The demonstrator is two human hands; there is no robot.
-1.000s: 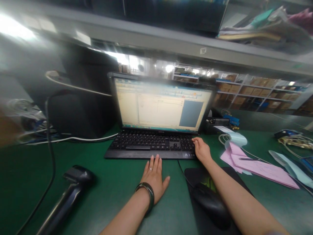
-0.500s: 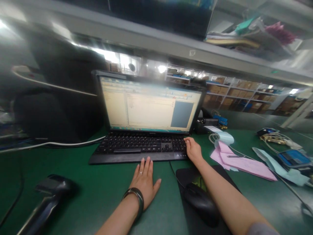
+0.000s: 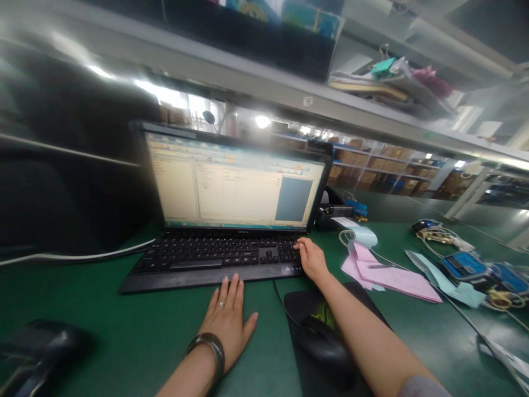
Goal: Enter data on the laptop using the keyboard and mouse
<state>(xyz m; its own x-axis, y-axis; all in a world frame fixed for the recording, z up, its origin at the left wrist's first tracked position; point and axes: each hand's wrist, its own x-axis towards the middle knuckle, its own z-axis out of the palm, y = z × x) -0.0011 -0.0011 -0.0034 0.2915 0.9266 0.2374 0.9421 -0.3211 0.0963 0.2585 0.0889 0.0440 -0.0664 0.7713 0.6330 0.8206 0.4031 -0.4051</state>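
Note:
My left hand lies flat on the green desk just in front of a black keyboard, its fingers spread and holding nothing. It wears a ring, and a dark bangle circles the wrist. My right hand rests on the keyboard's right end, fingertips on the keys. Below that forearm, a black mouse sits on a black mouse pad, partly hidden and not held. Behind the keyboard stands a lit laptop screen showing a software window.
A dark handheld barcode scanner lies at the lower left. To the right are pink papers, pale blue sheets and a blue device among cables. A low shelf overhangs the desk, and cardboard boxes fill distant racks.
The whole view has swung, so the desk items slide left in the picture and the scanner is nearly out of frame. Both hands stay in the same places on the desk and keyboard.

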